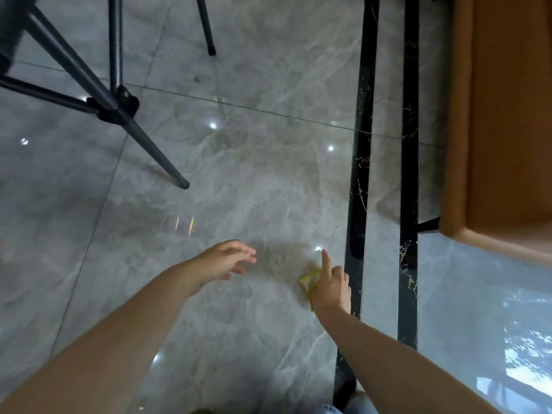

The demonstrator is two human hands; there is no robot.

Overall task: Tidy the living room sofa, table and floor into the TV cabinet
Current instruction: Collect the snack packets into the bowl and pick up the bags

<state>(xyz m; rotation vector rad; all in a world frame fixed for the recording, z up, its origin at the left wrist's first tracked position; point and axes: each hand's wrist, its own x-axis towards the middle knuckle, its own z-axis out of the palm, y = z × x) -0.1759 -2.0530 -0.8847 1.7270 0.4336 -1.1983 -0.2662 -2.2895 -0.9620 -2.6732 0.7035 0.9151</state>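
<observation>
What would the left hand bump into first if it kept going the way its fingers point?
Probably nothing but bare floor: the left hand points right, toward the black floor stripe. Its height above the tiles is unclear.

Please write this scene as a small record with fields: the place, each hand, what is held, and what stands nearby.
place: glossy grey tiled floor with two black stripes
left hand: left hand open, fingers straight, holds nothing, above the floor
right hand: right hand holds a small yellow packet, index finger straight
packet: mostly hidden by the hand; whether it touches the floor cannot be told
upper left: black tripod, legs on the floor
right: brown sofa
</observation>
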